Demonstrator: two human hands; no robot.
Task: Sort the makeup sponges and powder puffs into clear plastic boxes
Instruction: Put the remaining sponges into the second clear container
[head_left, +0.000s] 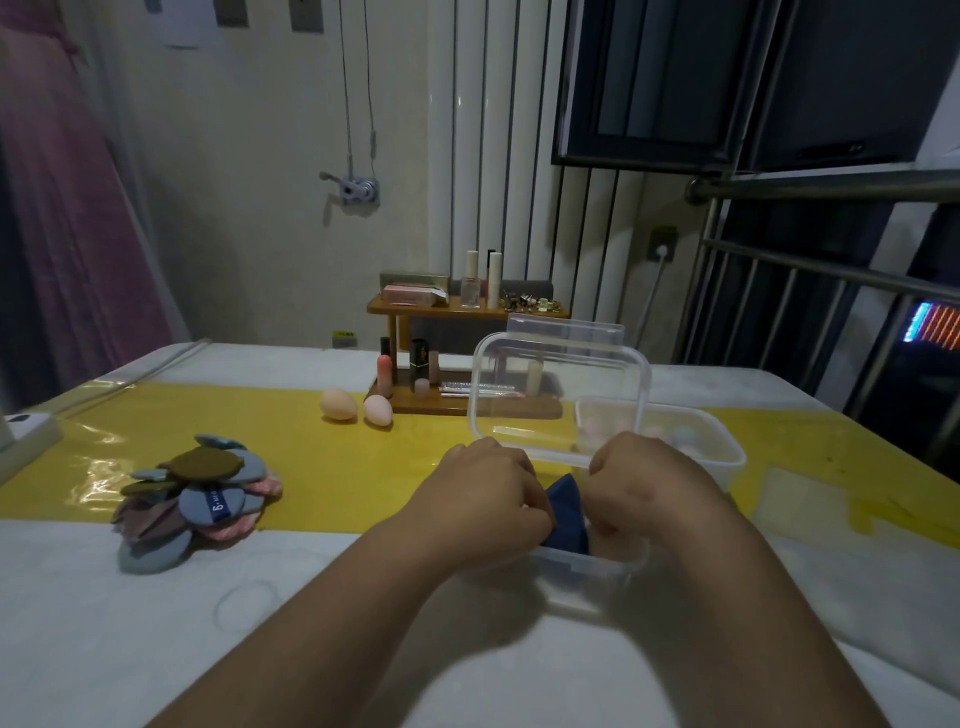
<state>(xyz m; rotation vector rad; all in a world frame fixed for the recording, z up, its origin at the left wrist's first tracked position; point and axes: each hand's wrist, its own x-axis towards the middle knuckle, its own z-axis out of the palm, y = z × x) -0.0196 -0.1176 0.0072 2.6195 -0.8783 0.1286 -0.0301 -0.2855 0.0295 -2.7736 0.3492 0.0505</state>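
A clear plastic box (582, 574) sits near the table's front, its hinged lid (558, 389) standing upright behind it. Both my hands are over the box. My left hand (488, 499) and my right hand (644, 493) have curled fingers that grip a dark blue powder puff (566, 514) standing in the box. A pile of blue, brown and pink powder puffs (195, 499) lies at the left. Two egg-shaped makeup sponges (338, 404), one peach and one pink (377, 410), stand on the yellow strip. A second clear box (722, 447) at the right holds pastel sponges.
A wooden two-tier rack (465, 312) with lipsticks and bottles stands at the back of the table. A white power strip (26, 431) sits at the far left edge. A metal railing (831, 280) runs along the right. A hair tie (252, 605) lies on the white cloth.
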